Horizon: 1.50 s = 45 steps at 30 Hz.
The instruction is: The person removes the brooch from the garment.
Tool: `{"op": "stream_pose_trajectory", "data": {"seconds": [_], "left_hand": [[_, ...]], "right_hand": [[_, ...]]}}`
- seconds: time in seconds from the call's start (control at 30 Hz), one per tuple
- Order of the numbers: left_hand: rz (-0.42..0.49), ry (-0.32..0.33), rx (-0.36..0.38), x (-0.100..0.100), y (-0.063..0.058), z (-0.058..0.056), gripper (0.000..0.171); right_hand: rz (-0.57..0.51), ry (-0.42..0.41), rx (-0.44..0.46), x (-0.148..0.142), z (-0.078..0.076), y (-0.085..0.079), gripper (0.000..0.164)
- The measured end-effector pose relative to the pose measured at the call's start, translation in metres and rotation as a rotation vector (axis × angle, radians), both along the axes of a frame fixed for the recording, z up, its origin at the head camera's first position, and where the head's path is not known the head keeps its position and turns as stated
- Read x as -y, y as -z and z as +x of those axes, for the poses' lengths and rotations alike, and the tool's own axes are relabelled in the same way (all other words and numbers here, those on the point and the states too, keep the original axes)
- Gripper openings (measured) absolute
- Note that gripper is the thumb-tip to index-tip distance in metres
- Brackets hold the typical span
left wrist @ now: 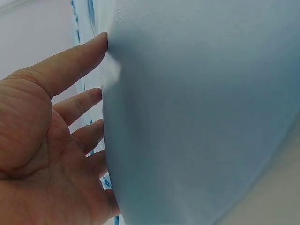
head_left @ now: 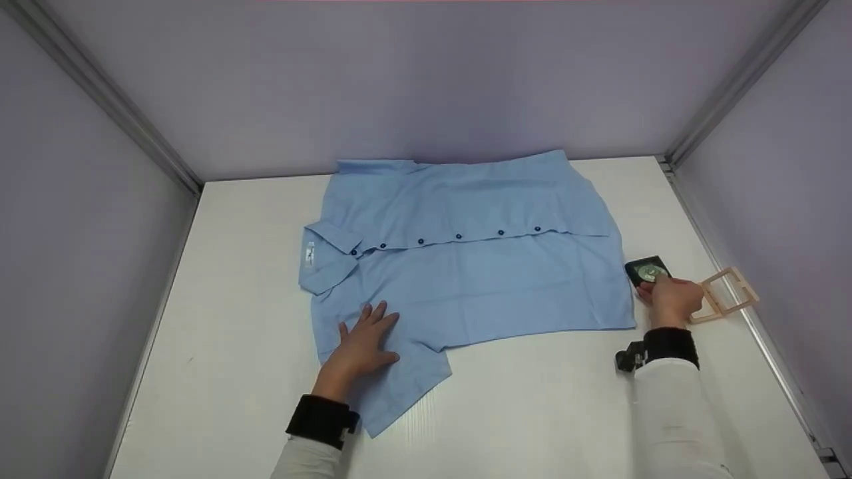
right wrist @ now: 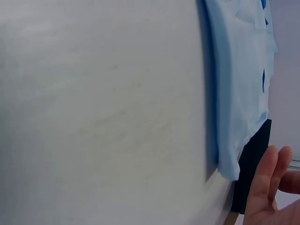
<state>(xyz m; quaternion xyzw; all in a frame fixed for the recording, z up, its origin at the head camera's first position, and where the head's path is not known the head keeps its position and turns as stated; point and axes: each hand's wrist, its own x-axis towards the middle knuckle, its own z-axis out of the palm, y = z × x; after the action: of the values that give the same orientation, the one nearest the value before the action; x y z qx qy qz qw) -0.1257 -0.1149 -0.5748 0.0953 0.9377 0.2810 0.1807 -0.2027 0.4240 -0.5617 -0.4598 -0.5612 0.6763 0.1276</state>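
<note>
A light blue short-sleeved button-up shirt (head_left: 426, 266) lies spread out, its collar toward the left and dark buttons along the middle. My left hand (head_left: 363, 342) rests on it near the lower sleeve, fingers spread; in the left wrist view the fingertips of that hand (left wrist: 61, 140) reach behind a raised blue fold. At the hem's right end, my right hand (head_left: 673, 299) grips the near side of a small black box (head_left: 639, 263) with a green round face on top. One fingertip lies over that face. The right wrist view shows the hand (right wrist: 274, 192) beside the black side.
A light wooden frame (head_left: 739, 286) stands right of the right hand, by the table's right edge. The white table (head_left: 239, 279) is enclosed by pale walls at the back, left and right. Metal rails (head_left: 705, 226) run along its sides.
</note>
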Motion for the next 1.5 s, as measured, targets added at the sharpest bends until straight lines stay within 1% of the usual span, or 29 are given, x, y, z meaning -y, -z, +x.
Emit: {"op": "stream_pose_trajectory", "data": {"seconds": [0.17, 0.27, 0.43, 0.57, 0.73, 0.87, 0.97, 1.13, 1.37, 1.5], "left_hand": [[-0.001, -0.001, 0.006, 0.0, 0.0, 0.0, 0.075], [0.0, -0.003, 0.011, -0.001, -0.001, 0.001, 0.075], [-0.002, -0.004, 0.021, -0.001, -0.003, 0.001, 0.075], [0.007, -0.004, 0.025, 0.0, -0.001, 0.0, 0.075], [0.021, -0.004, 0.024, 0.0, 0.0, 0.0, 0.075], [0.017, -0.007, 0.022, 0.0, -0.001, 0.001, 0.076], [0.004, -0.009, 0.02, -0.001, -0.002, 0.002, 0.076], [-0.005, -0.012, 0.016, -0.001, -0.003, 0.003, 0.075], [-0.004, -0.009, 0.021, 0.0, -0.002, 0.002, 0.074], [-0.001, -0.005, 0.022, -0.001, -0.002, 0.001, 0.074]], "right_hand": [[0.047, -0.024, 0.018, -0.001, 0.001, 0.002, 0.011], [0.053, -0.018, 0.023, -0.003, 0.0, 0.003, 0.011], [0.049, 0.009, 0.014, -0.004, -0.002, 0.004, 0.011], [0.032, 0.024, 0.0, -0.006, -0.002, 0.004, 0.013], [0.006, 0.01, -0.007, -0.006, 0.002, 0.001, 0.013], [-0.007, 0.009, -0.048, -0.008, 0.007, -0.002, 0.01], [-0.024, 0.038, -0.085, -0.01, 0.013, -0.004, 0.008], [-0.036, 0.095, -0.1, -0.017, 0.022, -0.006, 0.006], [-0.041, 0.2, -0.137, -0.024, 0.033, -0.002, 0.006], [-0.049, 0.234, -0.139, -0.027, 0.036, 0.002, 0.008]]}}
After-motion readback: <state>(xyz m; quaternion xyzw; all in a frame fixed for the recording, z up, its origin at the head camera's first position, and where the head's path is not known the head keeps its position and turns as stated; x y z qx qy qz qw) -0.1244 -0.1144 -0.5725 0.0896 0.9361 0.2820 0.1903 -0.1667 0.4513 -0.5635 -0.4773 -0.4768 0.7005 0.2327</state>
